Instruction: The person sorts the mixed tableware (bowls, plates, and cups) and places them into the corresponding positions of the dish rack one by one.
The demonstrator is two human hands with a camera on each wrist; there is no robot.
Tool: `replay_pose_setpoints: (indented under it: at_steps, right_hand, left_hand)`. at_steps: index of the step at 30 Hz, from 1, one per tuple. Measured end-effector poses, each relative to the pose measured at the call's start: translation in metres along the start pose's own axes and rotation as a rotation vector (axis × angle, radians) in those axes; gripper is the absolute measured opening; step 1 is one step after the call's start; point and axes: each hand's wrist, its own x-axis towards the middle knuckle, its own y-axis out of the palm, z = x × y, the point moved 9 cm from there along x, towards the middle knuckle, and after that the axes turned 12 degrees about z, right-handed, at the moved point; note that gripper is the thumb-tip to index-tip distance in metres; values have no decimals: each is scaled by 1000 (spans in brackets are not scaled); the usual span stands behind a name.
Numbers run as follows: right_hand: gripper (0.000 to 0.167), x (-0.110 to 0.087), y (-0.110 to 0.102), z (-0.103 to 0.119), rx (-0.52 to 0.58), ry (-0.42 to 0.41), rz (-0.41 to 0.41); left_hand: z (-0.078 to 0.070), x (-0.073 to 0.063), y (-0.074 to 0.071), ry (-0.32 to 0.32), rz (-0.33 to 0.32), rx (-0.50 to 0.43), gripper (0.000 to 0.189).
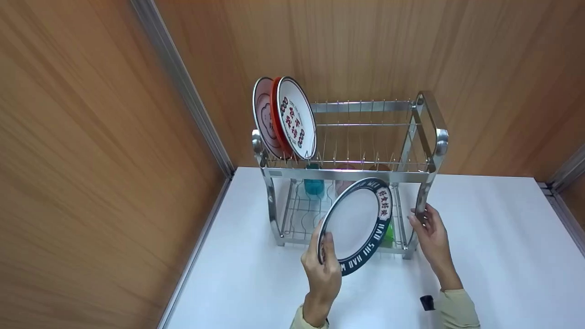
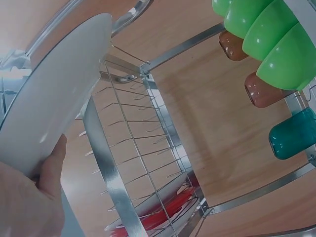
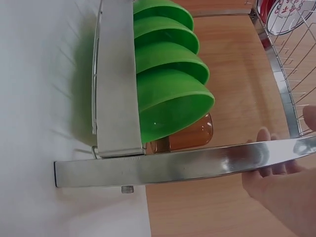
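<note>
My left hand (image 1: 322, 276) grips the lower left rim of a white plate (image 1: 354, 224) with a dark lettered border. The plate is tilted in front of the lower shelf of a two-tier metal dish rack (image 1: 343, 174). In the left wrist view the pale underside of the plate (image 2: 59, 84) shows, with my thumb against it. My right hand (image 1: 432, 240) holds the rack's front right leg, its fingers curled round the metal bar (image 3: 197, 165) in the right wrist view. Several plates, including a white patterned one (image 1: 297, 119) and a red one (image 1: 276, 114), stand at the upper tier's left end.
On the lower shelf are several green bowls (image 3: 173, 101), a teal cup (image 1: 314, 186) and brownish cups (image 2: 264, 91). Wooden panels (image 1: 365, 55) rise behind and to the left of the white table (image 1: 493, 237). A small black object (image 1: 427, 302) lies by the right sleeve.
</note>
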Motion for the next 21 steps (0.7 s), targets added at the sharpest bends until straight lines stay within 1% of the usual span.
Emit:
replay_pose_setpoints:
  at_steps: [2, 8, 11, 13, 16, 21]
  right_hand:
    - [57, 3, 0, -2, 0, -5, -3]
    - [41, 13, 0, -12, 4, -5, -6]
    - [33, 18, 1, -14, 4, -13, -2]
    - [32, 21, 1, -14, 2, -18, -4]
    - [37, 23, 2, -14, 10, -20, -7]
    - [40, 27, 3, -16, 37, 16, -1]
  left_hand:
    - [-2, 2, -4, 3, -27, 1, 45]
    - [-7, 5, -16, 20, -110, -34, 40]
    - [-9, 6, -21, 26, -142, -28, 38]
    - [-10, 7, -23, 28, -157, -14, 37]
    - [-11, 10, -26, 25, -176, 0, 38]
    - [-11, 15, -33, 33, -218, 5, 36]
